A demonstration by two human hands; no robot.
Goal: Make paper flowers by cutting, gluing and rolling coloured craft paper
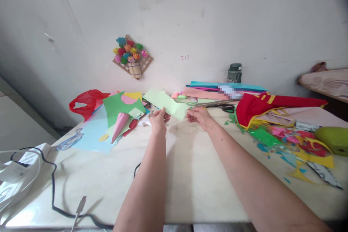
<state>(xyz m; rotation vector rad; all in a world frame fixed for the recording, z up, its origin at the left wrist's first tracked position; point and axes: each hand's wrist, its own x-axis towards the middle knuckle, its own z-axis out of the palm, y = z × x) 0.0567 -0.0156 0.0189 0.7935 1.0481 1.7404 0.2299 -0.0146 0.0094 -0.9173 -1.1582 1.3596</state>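
The left hand (159, 117) has thumb and fingers closed on the near edge of a pale green paper (166, 103); the right hand (199, 116) pinches its right end. The paper is between both hands, above the table (179, 192), probably gripped so to stay stretched. Some fingertips are hidden. Farther, the scissors (228, 108) show mainly handles; a blurred patch covers part of the coloured sheets (202, 92).

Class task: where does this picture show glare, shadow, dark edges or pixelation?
Head view: glare at the near left of the tabletop; same view: soft shadow beside the left forearm; head view again: dark right-hand corners; also head view: pixelation over part of the coloured papers.
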